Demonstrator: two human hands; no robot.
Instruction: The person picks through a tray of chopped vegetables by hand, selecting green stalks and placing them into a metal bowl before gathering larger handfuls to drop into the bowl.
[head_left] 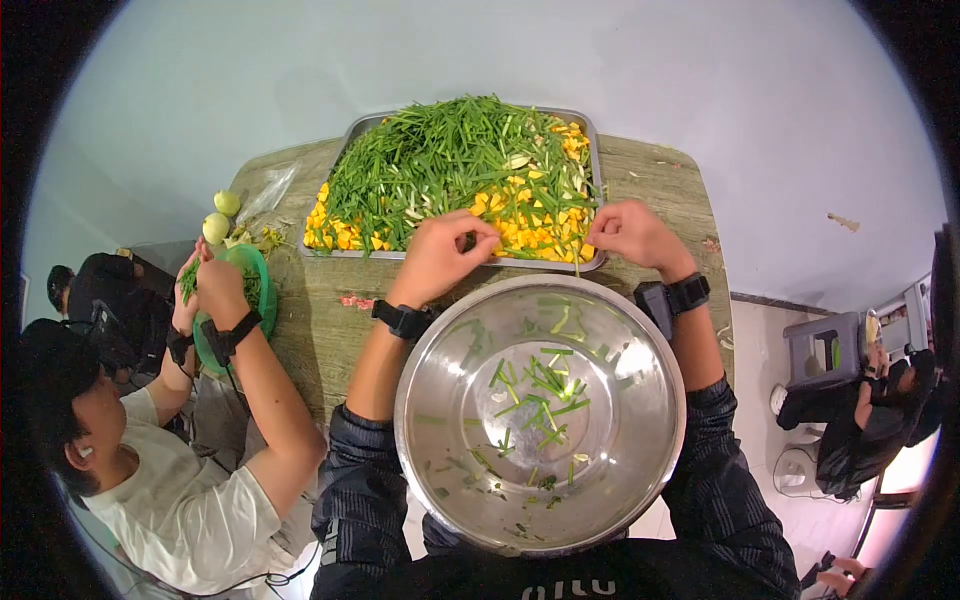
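Observation:
A grey metal tray against the wall is heaped with cut green stalks and chopped orange-yellow pieces. My left hand is over the tray's front edge, thumb and fingers curled together; what they hold, if anything, is hidden. At the tray's front right corner, my right hand is closed in a pinch beside the orange-yellow pieces, its contents too small to make out. Below my hands is a large steel bowl, with a few cut green stalks and scraps at its bottom.
To the left, a person in a white shirt handles greens over a green basket. Pale round vegetables and a clear plastic bag lie on the wooden table. Another person sits near a grey stool on the right.

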